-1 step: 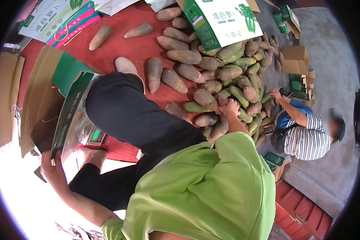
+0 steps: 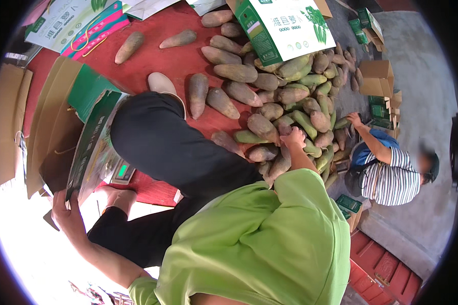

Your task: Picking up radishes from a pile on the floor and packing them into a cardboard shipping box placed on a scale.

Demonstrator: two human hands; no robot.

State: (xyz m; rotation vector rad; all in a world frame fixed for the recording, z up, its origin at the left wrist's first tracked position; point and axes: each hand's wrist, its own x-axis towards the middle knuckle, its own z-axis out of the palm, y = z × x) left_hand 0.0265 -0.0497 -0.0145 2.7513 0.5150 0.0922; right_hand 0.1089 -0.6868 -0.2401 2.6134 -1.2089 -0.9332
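Long, thick radishes with soil-browned and green skins (image 2: 235, 72) lie in a dense heap ahead and to the right of the person, with several loose ones on the red floor covering (image 2: 155, 66) nearer the top of the view.

The right hand (image 2: 294, 137) is down in the near edge of the heap, fingers bent over the roots. Whether it grips one firmly or only rests there cannot be told; the contact is hidden by the hand itself.

The left hand (image 2: 66, 211) has its thumb and fingers closed on the lower edge of an open cardboard box with green and white printed panels (image 2: 94, 91). The box stands just beside the person's leg, flaps spread; its contents cannot be verified. A small scale with a lit green display (image 2: 121, 174) sits near it, between box and shoes.

The step in hand is judged to be picking out a root with one side while the other steadies the box. From this position, a lift would call for a full wrap around one root's thick middle and a draw upward, clear of the touching neighbours. The leg in black trousers (image 2: 173, 142) stands between heap and box, so any carry leftward would need to pass above the knee. Risk noted: adjoining roots may roll.
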